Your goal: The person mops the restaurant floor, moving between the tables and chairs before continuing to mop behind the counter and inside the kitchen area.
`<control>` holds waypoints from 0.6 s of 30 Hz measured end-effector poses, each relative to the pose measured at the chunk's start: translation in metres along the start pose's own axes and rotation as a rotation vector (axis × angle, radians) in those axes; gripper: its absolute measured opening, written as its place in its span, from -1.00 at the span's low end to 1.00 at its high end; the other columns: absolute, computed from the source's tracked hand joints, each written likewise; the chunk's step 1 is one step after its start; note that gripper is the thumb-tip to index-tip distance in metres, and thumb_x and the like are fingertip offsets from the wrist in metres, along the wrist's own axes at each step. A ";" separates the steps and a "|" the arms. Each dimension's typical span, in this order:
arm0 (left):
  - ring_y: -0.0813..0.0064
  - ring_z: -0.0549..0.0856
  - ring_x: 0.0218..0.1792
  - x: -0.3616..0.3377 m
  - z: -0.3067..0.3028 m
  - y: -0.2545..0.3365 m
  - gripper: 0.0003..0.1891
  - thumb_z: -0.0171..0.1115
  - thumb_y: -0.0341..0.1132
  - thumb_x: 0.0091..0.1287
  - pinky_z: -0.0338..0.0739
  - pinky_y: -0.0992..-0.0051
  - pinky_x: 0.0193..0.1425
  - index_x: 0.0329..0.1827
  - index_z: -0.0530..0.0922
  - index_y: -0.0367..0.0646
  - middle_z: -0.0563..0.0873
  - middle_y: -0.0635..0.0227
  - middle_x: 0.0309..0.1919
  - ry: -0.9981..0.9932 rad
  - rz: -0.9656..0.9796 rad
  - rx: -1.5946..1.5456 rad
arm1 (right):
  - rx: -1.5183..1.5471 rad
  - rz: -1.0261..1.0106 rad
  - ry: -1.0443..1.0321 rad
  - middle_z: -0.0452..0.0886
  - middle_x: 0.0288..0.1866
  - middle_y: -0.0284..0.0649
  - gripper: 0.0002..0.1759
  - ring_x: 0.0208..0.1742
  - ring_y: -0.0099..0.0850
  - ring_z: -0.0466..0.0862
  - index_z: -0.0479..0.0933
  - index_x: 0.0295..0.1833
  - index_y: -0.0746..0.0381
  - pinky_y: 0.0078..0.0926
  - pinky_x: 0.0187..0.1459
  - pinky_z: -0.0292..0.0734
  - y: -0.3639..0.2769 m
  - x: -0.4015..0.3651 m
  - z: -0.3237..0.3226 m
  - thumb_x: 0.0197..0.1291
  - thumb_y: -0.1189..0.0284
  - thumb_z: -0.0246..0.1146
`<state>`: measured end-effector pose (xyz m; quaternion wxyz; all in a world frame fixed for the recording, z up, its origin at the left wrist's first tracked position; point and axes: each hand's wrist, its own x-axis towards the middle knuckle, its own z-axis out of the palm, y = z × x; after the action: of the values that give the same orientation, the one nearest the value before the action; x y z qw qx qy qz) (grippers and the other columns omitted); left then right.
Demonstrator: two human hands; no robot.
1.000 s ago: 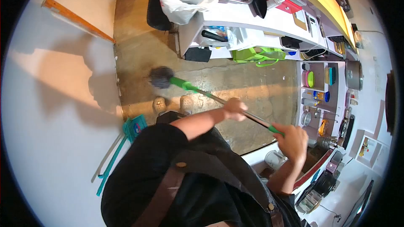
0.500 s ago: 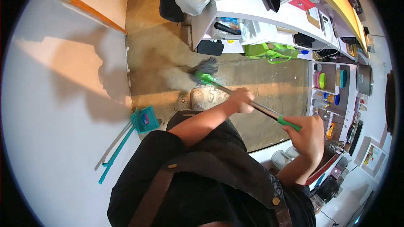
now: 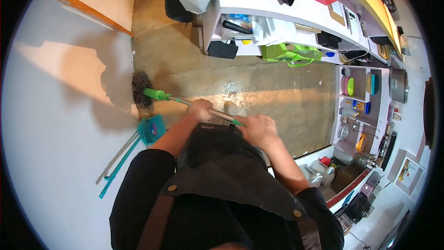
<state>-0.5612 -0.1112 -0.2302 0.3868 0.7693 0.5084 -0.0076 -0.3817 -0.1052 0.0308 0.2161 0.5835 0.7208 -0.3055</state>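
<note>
A mop (image 3: 180, 101) with a green collar and a dark grey string head lies across the view in both my hands. Its head (image 3: 141, 91) rests on the floor against the foot of the white wall at left. My left hand (image 3: 201, 110) is wrapped round the metal pole, lower down toward the head. At the green upper end of the handle, my right hand (image 3: 259, 131) is closed around the grip. The wet-looking brown floor (image 3: 277, 92) lies beyond my hands. My dark apron hides most of my feet.
A teal long-handled dustpan (image 3: 152, 129) leans at the left wall near the mop head. White shelving (image 3: 259, 2) runs along the far side, with a green bag (image 3: 291, 54) below it. More shelves (image 3: 358, 102) stand at right, and white containers (image 3: 319, 172) sit at lower right.
The mop head has swept left from the middle of the floor to the wall. Both hands have moved left with the pole, keeping their hold.
</note>
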 end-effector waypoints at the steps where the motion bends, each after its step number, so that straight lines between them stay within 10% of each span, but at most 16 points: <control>1: 0.14 0.62 -0.33 0.010 0.010 0.027 -0.73 0.34 -0.12 -0.22 0.49 0.21 -0.26 -0.49 0.60 -0.06 0.63 0.20 -0.46 0.038 0.085 0.005 | -0.049 0.040 -0.010 0.62 -0.31 -0.16 -0.67 -0.24 -0.17 0.62 0.49 0.03 -0.16 -0.24 -0.18 0.51 0.025 -0.014 -0.004 0.09 0.27 0.14; 4: 0.11 0.62 -0.33 0.058 0.019 0.145 -0.71 0.31 -0.08 -0.17 0.48 0.18 -0.24 -0.47 0.60 -0.09 0.63 0.17 -0.46 -0.114 0.194 0.041 | -0.095 0.256 -0.019 0.62 -0.35 -0.16 -0.68 -0.26 -0.20 0.63 0.53 0.00 -0.21 -0.25 -0.20 0.51 0.102 -0.069 -0.035 0.06 0.22 0.18; 10: 0.09 0.59 -0.52 0.142 0.065 0.350 -0.78 0.18 -0.18 -0.28 0.43 0.18 -0.46 -0.65 0.50 -0.13 0.56 0.16 -0.66 0.184 0.618 -0.351 | -0.201 0.528 0.372 0.58 -0.52 -0.05 -0.73 -0.43 -0.12 0.61 0.64 -0.22 -0.07 -0.28 -0.32 0.50 0.191 -0.175 -0.089 -0.16 0.36 0.30; 18: 0.09 0.61 -0.48 0.161 0.027 0.371 -0.82 0.17 -0.28 -0.27 0.50 0.23 -0.37 -0.63 0.57 -0.20 0.59 0.08 -0.60 -0.055 0.622 -0.311 | -0.069 0.376 0.432 0.56 -0.51 -0.03 -0.75 -0.45 -0.07 0.58 0.64 -0.29 0.08 -0.29 -0.33 0.49 0.211 -0.172 -0.096 -0.21 0.39 0.32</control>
<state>-0.1808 -0.0707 -0.0960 0.4968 0.8187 0.2341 0.1674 -0.1331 -0.1328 0.1750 0.1301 0.7508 0.6392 -0.1040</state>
